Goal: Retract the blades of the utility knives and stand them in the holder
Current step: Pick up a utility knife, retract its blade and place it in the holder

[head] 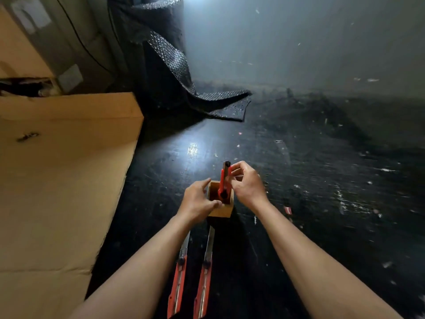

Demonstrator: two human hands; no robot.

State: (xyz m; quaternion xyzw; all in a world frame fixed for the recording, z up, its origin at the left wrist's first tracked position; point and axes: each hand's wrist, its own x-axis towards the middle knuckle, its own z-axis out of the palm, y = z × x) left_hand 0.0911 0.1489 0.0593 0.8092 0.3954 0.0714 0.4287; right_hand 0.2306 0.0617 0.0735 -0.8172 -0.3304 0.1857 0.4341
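Nearest the lens, at bottom centre of the frame, two red utility knives are seen lying side by side on the dark table [299,180]: the left knife [179,275] and the right knife [203,279]. Both blades are still extended, tips pointing up the frame toward the holder; neither is touched.

Just above them, at lower centre, the wooden holder [219,211] stands upright. It is steadied by the left hand [197,200], whose fingers are closed around its left wall and near rim, the thumb resting on the rim.

A third red knife [223,180] stands in the holder, leaning slightly, its lower end inside the opening and its upper end projecting above the rim. The right hand [246,183] is held just right of it; the fingers [235,168] are curled and pinched on the upper part of the knife. No bare blade is seen on it, so it is judged retracted.

Judgement on the step: the knife is best lowered until it bottoms out, the holder being kept braced so it cannot tip, and the pinch released only then. The two lying knives should be taken up by the red handles, clear of the blades.

Farther back: a cardboard box [64,157] at left, a roll of dark bubble wrap [165,65] at upper centre.
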